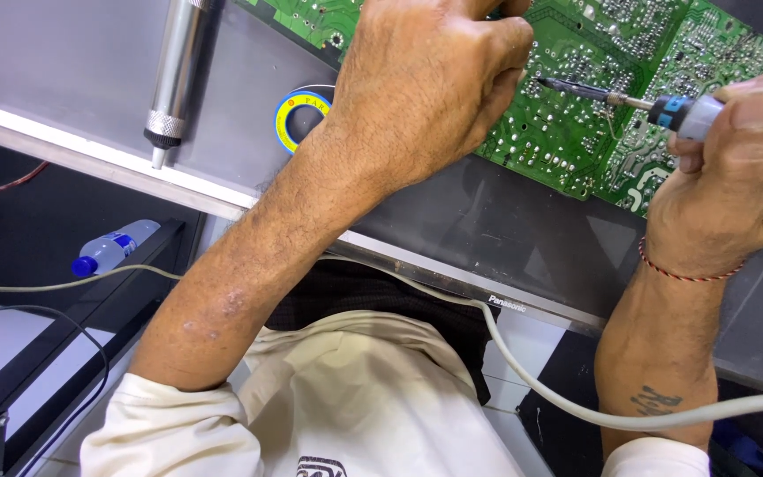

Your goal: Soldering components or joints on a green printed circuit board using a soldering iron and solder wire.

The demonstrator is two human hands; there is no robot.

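A green circuit board (567,132) lies solder side up on a grey panel at the top of the view. My right hand (735,168) grips a grey soldering iron (708,113) with a blue collar. Its dark tip (567,87) touches the board just right of my left hand. My left hand (430,84) rests curled on the board's left part. Whatever its fingers pinch is hidden. A red thread circles my right wrist.
A metal desoldering pump (174,75) lies at the upper left of the grey panel (72,79). A round blue and yellow tin (302,119) sits beside my left wrist. The iron's pale cord (523,371) runs across my lap. A plastic bottle (112,249) lies lower left.
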